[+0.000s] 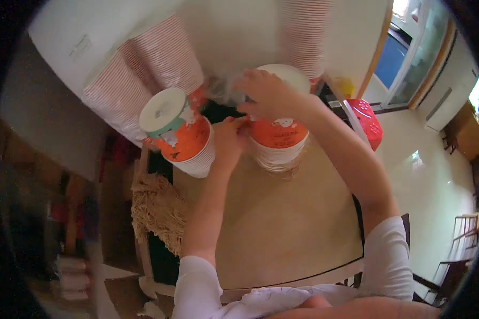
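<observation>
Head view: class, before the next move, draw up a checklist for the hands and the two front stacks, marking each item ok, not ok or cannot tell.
1. Front stacks apart: ok; a gap separates the left front stack from the right front stack.
2. Tan fibre bundle away from the right front stack: ok; it lies at the table's left side.
3. Right hand sharply visible: not ok; its fingers are blurred.
4. Right grip on the translucent material: cannot tell; both blur together.
5. Left hand touching the right front stack: cannot tell; the fingertips are blurred beside it.
</observation>
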Tool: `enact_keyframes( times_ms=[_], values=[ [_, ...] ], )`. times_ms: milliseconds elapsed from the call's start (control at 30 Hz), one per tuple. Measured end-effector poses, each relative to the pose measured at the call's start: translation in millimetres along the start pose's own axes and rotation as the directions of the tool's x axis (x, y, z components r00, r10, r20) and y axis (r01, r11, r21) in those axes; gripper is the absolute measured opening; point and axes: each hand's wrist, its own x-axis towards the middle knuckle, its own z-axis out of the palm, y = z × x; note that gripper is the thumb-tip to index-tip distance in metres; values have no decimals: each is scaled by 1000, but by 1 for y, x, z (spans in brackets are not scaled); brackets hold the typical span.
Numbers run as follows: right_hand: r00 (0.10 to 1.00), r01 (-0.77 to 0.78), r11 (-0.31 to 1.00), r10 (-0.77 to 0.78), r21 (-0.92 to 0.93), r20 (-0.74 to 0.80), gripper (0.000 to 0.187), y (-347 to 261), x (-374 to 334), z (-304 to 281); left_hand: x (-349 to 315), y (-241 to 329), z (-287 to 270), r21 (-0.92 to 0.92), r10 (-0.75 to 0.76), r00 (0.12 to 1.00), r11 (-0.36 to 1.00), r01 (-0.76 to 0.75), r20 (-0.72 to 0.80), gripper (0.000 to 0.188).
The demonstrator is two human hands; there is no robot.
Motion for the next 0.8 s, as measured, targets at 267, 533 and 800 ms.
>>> enact_keyframes(
  times_ms=[267, 533, 800],
  values=[
    [758, -89, 545, 580, 834, -298, 20, 121, -79, 49, -4, -10, 9, -126, -23, 995, 992, 10, -101, 15],
    [852, -119, 222, 523, 968, -15, 17, 121, -110, 115, -3, -6, 8, -71, -99, 995, 993, 97, -28, 13],
    [885, -206, 378, 466, 902, 6, 16, 131, -102, 118, -3, -22, 17, -131, -95, 995, 987, 90, -31, 16]
  ],
)
